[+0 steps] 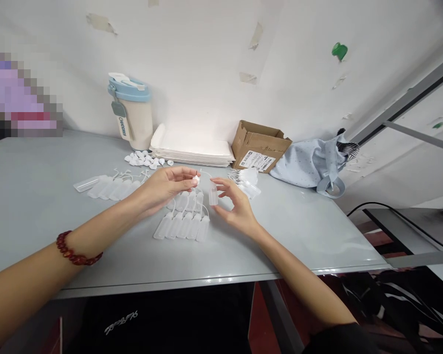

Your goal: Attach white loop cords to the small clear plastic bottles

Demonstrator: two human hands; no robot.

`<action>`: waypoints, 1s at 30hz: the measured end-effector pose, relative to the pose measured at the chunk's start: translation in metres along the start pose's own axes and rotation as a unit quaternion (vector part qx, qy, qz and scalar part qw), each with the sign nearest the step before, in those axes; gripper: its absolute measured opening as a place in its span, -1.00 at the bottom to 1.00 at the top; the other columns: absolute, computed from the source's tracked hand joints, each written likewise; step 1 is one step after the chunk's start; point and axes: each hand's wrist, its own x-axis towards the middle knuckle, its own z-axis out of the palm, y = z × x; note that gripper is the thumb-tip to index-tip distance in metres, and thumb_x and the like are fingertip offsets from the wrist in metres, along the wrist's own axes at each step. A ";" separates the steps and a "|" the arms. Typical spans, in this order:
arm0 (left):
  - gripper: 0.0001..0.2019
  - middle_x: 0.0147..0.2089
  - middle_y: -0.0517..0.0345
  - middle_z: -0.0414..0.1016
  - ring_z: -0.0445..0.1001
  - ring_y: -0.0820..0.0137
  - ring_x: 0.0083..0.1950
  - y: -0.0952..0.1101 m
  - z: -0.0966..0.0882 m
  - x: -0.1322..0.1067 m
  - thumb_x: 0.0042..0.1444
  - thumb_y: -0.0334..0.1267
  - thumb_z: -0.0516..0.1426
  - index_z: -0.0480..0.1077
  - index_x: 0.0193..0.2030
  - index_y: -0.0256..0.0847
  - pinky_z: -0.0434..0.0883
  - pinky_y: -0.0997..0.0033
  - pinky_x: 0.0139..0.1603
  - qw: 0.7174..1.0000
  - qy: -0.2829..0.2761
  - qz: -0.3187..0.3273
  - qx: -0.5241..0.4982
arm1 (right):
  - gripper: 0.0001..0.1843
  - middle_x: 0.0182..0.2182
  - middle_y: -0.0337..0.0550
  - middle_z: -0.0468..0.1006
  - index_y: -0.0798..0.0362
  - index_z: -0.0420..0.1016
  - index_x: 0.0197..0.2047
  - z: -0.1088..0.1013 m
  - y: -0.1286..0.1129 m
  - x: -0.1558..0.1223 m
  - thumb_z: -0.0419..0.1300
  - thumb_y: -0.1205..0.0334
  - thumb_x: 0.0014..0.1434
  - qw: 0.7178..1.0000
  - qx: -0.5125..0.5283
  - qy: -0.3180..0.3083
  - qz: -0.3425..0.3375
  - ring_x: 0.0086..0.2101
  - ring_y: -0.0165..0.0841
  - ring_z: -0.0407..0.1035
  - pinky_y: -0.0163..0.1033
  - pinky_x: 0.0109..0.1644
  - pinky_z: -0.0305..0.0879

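Note:
My left hand (168,186) pinches a small white cap (196,180) between thumb and fingers. My right hand (233,202) holds a small clear plastic bottle (213,195) upright; a thin tether runs from the bottle up to the cap. Both hands hover above the grey table (40,196), close together. Below them lies a neat row of several clear bottles (182,226) with tethered caps. Another row of bottles (109,188) lies to the left.
A pile of loose white caps (145,160) sits by a beige tumbler with a blue lid (132,115). White trays (192,147) are stacked at the back, beside an open cardboard box (259,145), more bottles (248,179) and a light blue bag (313,164).

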 end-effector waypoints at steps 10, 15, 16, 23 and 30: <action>-0.82 -0.19 0.11 0.56 0.49 0.36 -0.11 -0.010 0.014 -0.003 -0.06 -0.22 0.34 0.58 -0.29 -0.19 0.37 0.31 0.08 0.994 0.007 -0.020 -0.109 | -0.47 0.14 -0.05 0.42 -0.07 0.30 0.08 0.006 -0.008 -0.004 0.20 0.48 0.05 0.999 0.030 -0.004 -0.040 -0.05 -0.30 0.44 -0.14 -0.08 0.44; -0.83 -0.18 0.10 0.57 0.48 0.38 -0.15 -0.011 0.013 -0.003 -0.03 -0.21 0.33 0.58 -0.28 -0.20 0.38 0.33 0.02 0.996 -0.004 -0.008 -0.090 | -0.47 0.18 -0.09 0.40 -0.10 0.29 0.13 0.006 -0.008 -0.007 0.17 0.45 0.11 0.999 -0.013 -0.014 -0.050 -0.02 -0.31 0.44 -0.16 -0.09 0.47; -0.83 -0.18 0.10 0.57 0.48 0.38 -0.15 -0.010 0.013 -0.003 -0.03 -0.21 0.33 0.58 -0.28 -0.20 0.38 0.32 0.02 0.996 -0.003 -0.008 -0.088 | -0.48 0.18 -0.09 0.39 -0.11 0.28 0.14 0.006 -0.008 -0.008 0.16 0.45 0.13 0.998 -0.023 -0.015 -0.054 0.00 -0.31 0.44 -0.16 -0.09 0.48; -0.80 -0.22 0.08 0.57 0.49 0.33 -0.14 -0.007 0.011 -0.003 -0.05 -0.19 0.32 0.57 -0.28 -0.23 0.36 0.26 0.06 0.998 -0.004 -0.007 -0.068 | -0.43 0.17 -0.13 0.41 -0.14 0.23 0.21 0.007 -0.004 -0.010 0.08 0.49 0.18 0.995 -0.072 -0.025 -0.062 0.12 -0.28 0.36 -0.09 0.00 0.49; -0.75 -0.20 0.06 0.57 0.49 0.31 -0.11 -0.008 0.010 -0.003 -0.04 -0.14 0.31 0.54 -0.25 -0.23 0.36 0.24 0.08 1.000 -0.008 0.004 -0.025 | -0.35 0.22 -0.14 0.34 -0.15 0.19 0.26 0.008 0.000 -0.013 0.02 0.56 0.17 0.989 -0.114 -0.040 -0.085 0.15 -0.26 0.32 -0.01 0.14 0.42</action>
